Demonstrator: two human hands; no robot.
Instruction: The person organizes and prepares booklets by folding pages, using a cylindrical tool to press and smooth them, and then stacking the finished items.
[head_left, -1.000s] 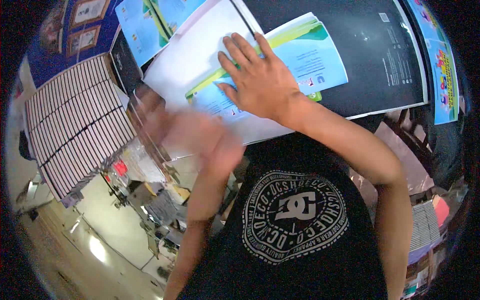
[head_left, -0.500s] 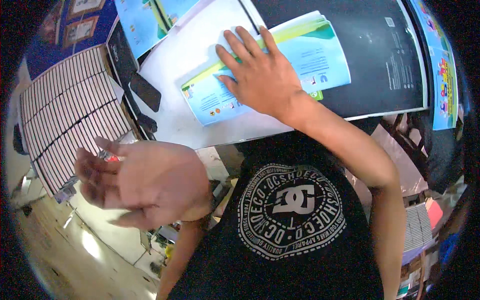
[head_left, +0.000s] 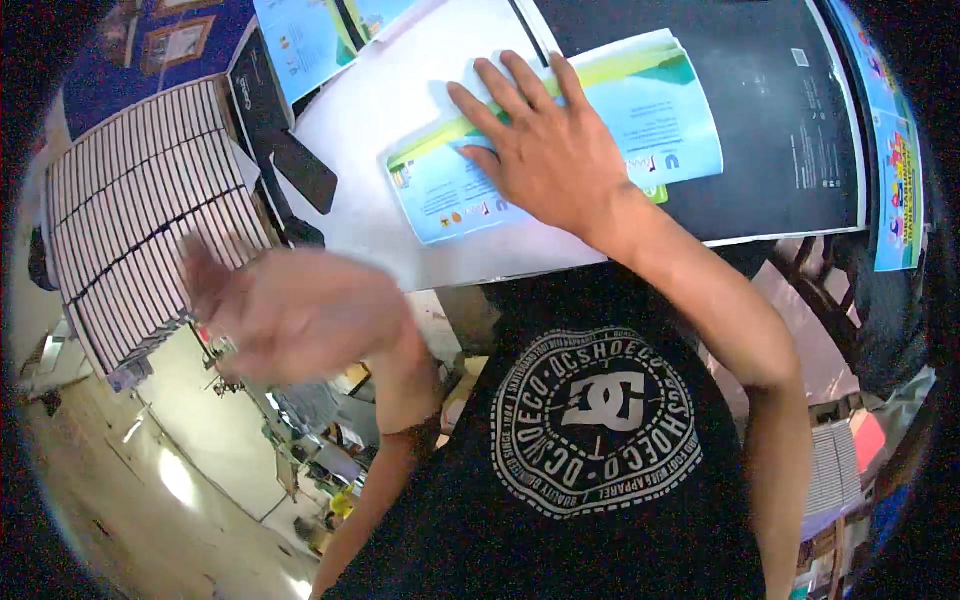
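Observation:
My right hand (head_left: 555,165) lies flat, fingers spread, on a folded blue and green printed sheet (head_left: 670,120). Under the palm, part of the print is hidden. The folded sheet rests across a white sheet (head_left: 395,85) and a large black printed sheet (head_left: 760,90). My left hand (head_left: 305,310) is raised in the air, off the table's near edge and beside a stack on the left. Motion blurs its fingers, but one stands apart from the others and nothing shows in the hand.
A large stack of bound books or folded sheets (head_left: 140,220) stands at the left. Between it and the white sheet lies a dark phone-like slab (head_left: 302,180). More blue printed sheets (head_left: 305,50) lie at the far left, and a colourful one (head_left: 895,190) hangs at the right edge.
My left hand has moved slightly up and turned, now more blurred. My right hand stays flat on the folded sheet. The whole view has shifted a little.

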